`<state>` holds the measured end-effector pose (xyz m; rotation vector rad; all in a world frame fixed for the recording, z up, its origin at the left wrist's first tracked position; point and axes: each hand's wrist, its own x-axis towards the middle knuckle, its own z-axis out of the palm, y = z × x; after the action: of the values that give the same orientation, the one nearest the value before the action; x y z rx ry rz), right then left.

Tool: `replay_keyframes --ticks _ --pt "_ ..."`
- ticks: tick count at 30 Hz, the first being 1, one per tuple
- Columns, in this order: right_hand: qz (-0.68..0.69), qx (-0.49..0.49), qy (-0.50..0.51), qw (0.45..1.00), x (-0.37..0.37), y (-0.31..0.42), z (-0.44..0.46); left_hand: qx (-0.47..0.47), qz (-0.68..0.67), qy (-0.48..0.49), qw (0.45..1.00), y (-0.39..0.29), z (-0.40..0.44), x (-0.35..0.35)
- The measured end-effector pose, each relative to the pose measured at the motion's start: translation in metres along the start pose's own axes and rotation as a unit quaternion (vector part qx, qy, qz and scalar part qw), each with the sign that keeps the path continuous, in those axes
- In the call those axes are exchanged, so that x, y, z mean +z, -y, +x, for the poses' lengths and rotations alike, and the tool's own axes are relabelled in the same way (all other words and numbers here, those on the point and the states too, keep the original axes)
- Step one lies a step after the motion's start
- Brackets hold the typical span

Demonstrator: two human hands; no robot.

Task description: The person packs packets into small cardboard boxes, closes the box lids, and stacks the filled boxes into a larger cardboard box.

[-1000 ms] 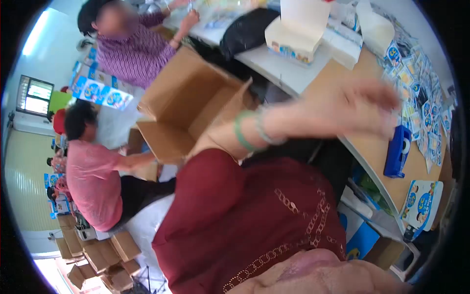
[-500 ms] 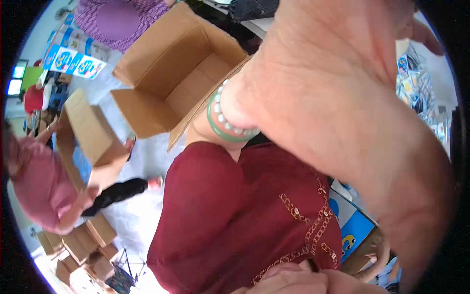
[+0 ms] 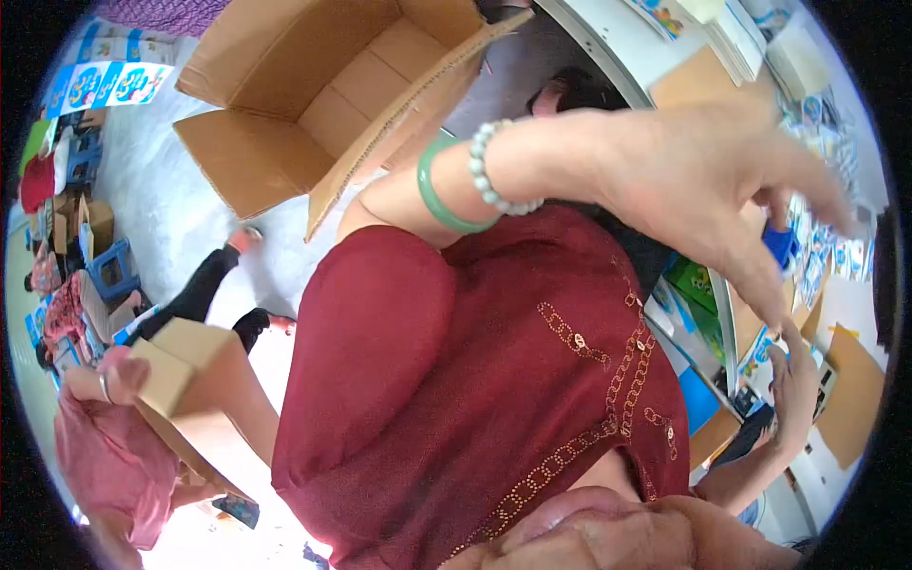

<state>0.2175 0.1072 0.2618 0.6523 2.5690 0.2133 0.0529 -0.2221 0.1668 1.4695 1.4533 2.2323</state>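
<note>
My left hand (image 3: 698,176), with a green bangle (image 3: 439,188) and a pale bead bracelet (image 3: 486,169) on its wrist, reaches across to the right, fingers spread and slightly blurred. It appears to hold nothing. Lower right, my right hand (image 3: 794,389) is raised with its fingers apart and nothing visible in them. The fingertips of both hands are close together in the view. A blue tape dispenser (image 3: 781,245) is partly hidden behind my left hand. Beyond my left forearm stands a large open cardboard box (image 3: 252,157), its visible inside bare.
At lower left a person in a pink top (image 3: 109,456) holds a cardboard box (image 3: 204,380). Printed blue and white cartons (image 3: 109,85) stand upper left, near a blue stool (image 3: 114,269). A worktable (image 3: 689,81) with packets (image 3: 826,180) runs along the right.
My left hand has moved away from the camera, and my right hand has come into clear view. The view has shifted, and the person in pink has moved lower with the box.
</note>
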Motion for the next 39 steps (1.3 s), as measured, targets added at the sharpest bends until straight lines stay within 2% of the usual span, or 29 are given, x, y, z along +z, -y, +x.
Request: replay_keyframes --ticks 1,2,3,4,5,6,8,9,10,12,14,16,17,18,20,21,23,24,25,26,27,30,32,35,36,37,38,39 --pt "0.021 -0.073 0.041 0.996 -0.011 0.039 0.004 -0.005 -0.016 0.018 1.000 0.011 -0.004 -0.003" --pt "0.043 -0.148 0.078 0.985 -0.011 0.062 0.010 0.008 0.042 0.007 0.999 0.023 -0.014 0.004" --pt "0.046 -0.158 0.076 0.983 -0.012 0.076 0.023 0.020 0.100 -0.004 0.995 0.031 -0.019 0.000" --pt "0.036 -0.251 0.089 0.963 -0.010 0.088 0.035 0.019 0.113 -0.004 0.993 0.030 -0.023 -0.007" --pt "0.025 -0.343 0.100 0.934 -0.009 0.098 0.045 -0.036 0.135 -0.005 0.990 0.027 -0.026 -0.014" --pt "0.029 -0.359 0.093 0.928 -0.010 0.108 0.053 -0.090 0.161 -0.009 0.983 0.024 -0.029 -0.021" --pt "0.004 -0.405 0.108 0.908 -0.011 0.133 0.071 -0.119 0.187 -0.034 0.975 0.016 -0.034 -0.034" --pt "0.029 -0.499 0.012 0.866 0.005 0.128 0.090 -0.144 0.190 -0.059 0.969 0.011 -0.037 -0.040" --pt "0.040 -0.526 0.000 0.850 0.006 0.140 0.097 -0.151 0.224 -0.062 0.961 0.008 -0.041 -0.043" --pt "0.095 -0.481 0.069 0.869 0.003 0.161 0.110 -0.182 0.179 -0.088 0.963 0.006 -0.043 -0.047" --pt "0.104 -0.519 0.046 0.847 0.010 0.176 0.127 -0.203 0.227 -0.078 0.949 -0.001 -0.042 -0.046" --pt "0.102 -0.492 0.082 0.861 0.013 0.190 0.137 -0.240 0.267 -0.055 0.932 -0.003 -0.041 -0.040" --pt "0.105 -0.505 0.076 0.854 0.016 0.197 0.140 -0.203 0.292 -0.044 0.933 0.006 -0.042 -0.037" --pt "0.152 -0.509 0.063 0.845 0.021 0.202 0.141 -0.205 0.307 -0.051 0.928 0.008 -0.039 -0.033" --pt "0.189 -0.533 0.052 0.823 0.036 0.212 0.145 -0.185 0.377 0.005 0.908 0.006 -0.037 -0.024" --pt "0.229 -0.544 0.017 0.807 0.047 0.214 0.153 -0.189 0.394 -0.011 0.899 0.005 -0.035 -0.018" --pt "0.266 -0.567 -0.014 0.779 0.075 0.215 0.177 -0.145 0.434 0.058 0.887 0.009 -0.030 -0.004" --pt "0.305 -0.580 -0.054 0.754 0.090 0.212 0.192 -0.147 0.444 0.051 0.882 0.015 -0.029 0.002" --pt "0.346 -0.586 -0.095 0.726 0.096 0.215 0.195 -0.105 0.461 0.072 0.878 0.021 -0.027 0.008" --pt "0.347 -0.591 -0.098 0.722 0.100 0.217 0.198 -0.062 0.475 0.095 0.873 0.027 -0.027 0.014" --pt "0.305 -0.590 -0.098 0.741 0.100 0.221 0.194 -0.092 0.503 0.146 0.847 0.025 -0.023 0.020" --pt "0.182 -0.559 -0.100 0.803 0.099 0.226 0.180 -0.069 0.510 0.185 0.837 0.032 -0.022 0.033" --pt "0.261 -0.579 -0.018 0.772 0.115 0.212 0.200 -0.056 0.505 0.190 0.840 0.035 -0.026 0.037" --pt "0.390 -0.611 -0.087 0.684 0.107 0.209 0.181 -0.061 0.479 0.196 0.854 0.030 -0.028 0.043" --pt "0.323 -0.627 -0.220 0.673 0.124 0.206 0.194 -0.072 0.479 0.204 0.850 0.035 -0.031 0.046" --pt "0.332 -0.636 -0.190 0.670 0.111 0.211 0.186 -0.088 0.485 0.209 0.845 0.041 -0.033 0.042" --pt "0.343 -0.616 -0.210 0.677 0.107 0.212 0.182 -0.072 0.479 0.234 0.843 0.045 -0.035 0.043" --pt "0.349 -0.606 -0.207 0.685 0.108 0.213 0.182 -0.100 0.497 0.250 0.825 0.048 -0.036 0.045"
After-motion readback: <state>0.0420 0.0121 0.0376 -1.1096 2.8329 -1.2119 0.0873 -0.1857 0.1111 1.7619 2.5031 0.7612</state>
